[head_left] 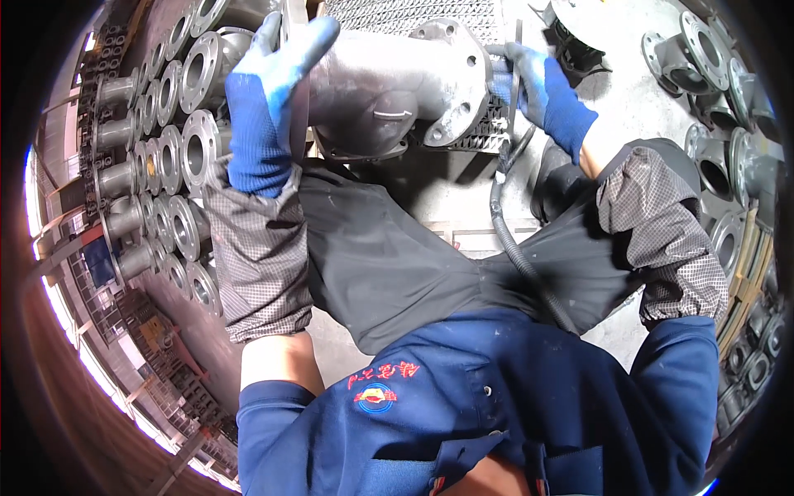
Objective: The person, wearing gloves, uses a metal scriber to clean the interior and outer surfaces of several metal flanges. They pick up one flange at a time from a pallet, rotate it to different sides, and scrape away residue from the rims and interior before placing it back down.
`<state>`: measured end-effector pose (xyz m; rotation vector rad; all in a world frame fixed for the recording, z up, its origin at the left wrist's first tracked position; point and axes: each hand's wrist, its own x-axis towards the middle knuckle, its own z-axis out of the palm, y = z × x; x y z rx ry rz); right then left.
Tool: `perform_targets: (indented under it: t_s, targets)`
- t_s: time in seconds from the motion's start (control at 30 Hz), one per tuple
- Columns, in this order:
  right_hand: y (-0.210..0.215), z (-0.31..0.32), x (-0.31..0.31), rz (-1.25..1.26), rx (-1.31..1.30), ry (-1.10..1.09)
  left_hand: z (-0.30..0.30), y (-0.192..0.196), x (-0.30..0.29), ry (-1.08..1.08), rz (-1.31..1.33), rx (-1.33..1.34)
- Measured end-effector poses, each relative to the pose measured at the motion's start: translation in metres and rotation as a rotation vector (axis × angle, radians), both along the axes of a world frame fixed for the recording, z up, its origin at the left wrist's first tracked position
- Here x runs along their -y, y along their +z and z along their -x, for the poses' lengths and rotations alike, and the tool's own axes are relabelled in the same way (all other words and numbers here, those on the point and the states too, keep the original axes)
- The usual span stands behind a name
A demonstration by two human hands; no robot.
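Our left hand (269,91), in a blue knit glove, wraps its grip closed over the left flange of the grey cast-metal flanged pipe fitting (389,83), which sits at our knees on a metal grating (430,12). Our right hand (533,83), also gloved, closes its grip around a thin dark tool with a black corrugated hose (517,248), beside the fitting's right flange.

The grey cast-metal flanged pipe fitting (389,87) serves as landmark. Its left flange is largely covered by the left hand in a blue knit glove (269,91). To its right, the right hand in a blue knit glove (538,87) conceals the tool it grips; only a black corrugated hose (521,248) emerges below. The fitting's upper portion is cut off by the picture's top edge.
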<state>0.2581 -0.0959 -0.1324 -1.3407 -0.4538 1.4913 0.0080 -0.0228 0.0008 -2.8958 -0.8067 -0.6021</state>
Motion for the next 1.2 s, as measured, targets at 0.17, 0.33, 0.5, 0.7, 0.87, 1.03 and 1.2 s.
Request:
perform_targets:
  t_s: [0.17,0.33,0.5,0.7,0.87,1.03,1.2]
  targets:
    - [0.012,0.016,0.012,0.227,-0.117,0.017,0.014,-0.005,-0.031,-0.008,0.342,0.129]
    - [0.018,0.016,0.002,0.209,-0.28,-0.146,0.052,-0.024,-0.04,0.098,0.077,-0.124]
    - [0.011,0.012,0.005,-0.003,-0.026,-0.008,0.043,-0.027,-0.018,0.169,0.118,0.052]
    - [0.015,0.02,0.014,-0.062,-0.04,-0.063,0.044,-0.037,-0.01,0.365,0.369,0.349]
    - [0.006,0.003,0.02,-0.296,0.474,0.216,0.037,-0.032,0.014,0.399,0.574,0.469]
    - [0.003,0.005,0.026,0.074,-0.31,-0.096,0.046,-0.032,0.034,0.322,0.694,0.395]
    - [-0.013,-0.003,0.042,-0.281,0.562,0.316,0.054,-0.043,0.059,0.176,0.744,0.464]
